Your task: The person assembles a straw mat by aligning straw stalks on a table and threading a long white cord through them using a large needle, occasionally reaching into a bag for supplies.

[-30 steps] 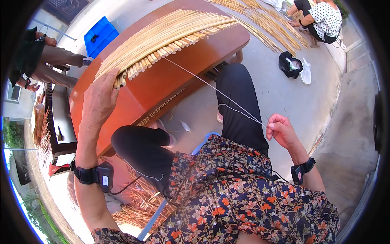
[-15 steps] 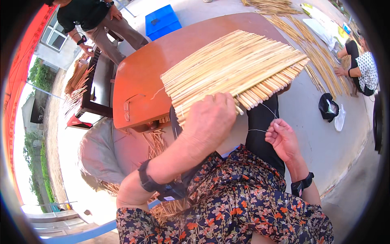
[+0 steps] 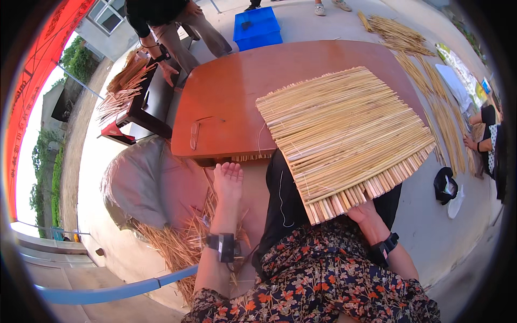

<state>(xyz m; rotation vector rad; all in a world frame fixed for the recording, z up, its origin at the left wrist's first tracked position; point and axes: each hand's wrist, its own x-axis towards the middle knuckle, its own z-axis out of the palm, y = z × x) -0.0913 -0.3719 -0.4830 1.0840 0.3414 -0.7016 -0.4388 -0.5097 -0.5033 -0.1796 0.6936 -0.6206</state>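
Observation:
A woven mat of pale reed stalks (image 3: 344,134) lies across my lap and over the table's near edge, its cut stalk ends jutting out along the near side. My right hand (image 3: 364,213) reaches under this near edge; its fingers are hidden beneath the mat, so their grip does not show. Away from the mat, my left hand (image 3: 228,177) is held palm up by the table's near edge, its fingers loosely bent with nothing visible in them. A thin white thread (image 3: 281,200) dangles over my dark trouser leg, left of the mat.
The brown table (image 3: 226,102) carries a pair of glasses (image 3: 195,134). Loose stalks (image 3: 177,247) lie by my left arm, near a grey covered bundle (image 3: 134,183). A blue crate (image 3: 257,29) stands beyond. One person bends at far left; another crouches at right near reed bundles.
My left hand has let go of the mat and moved left. The mat now lies flatter and nearer me. My right hand has gone from the thread to beneath the mat's edge.

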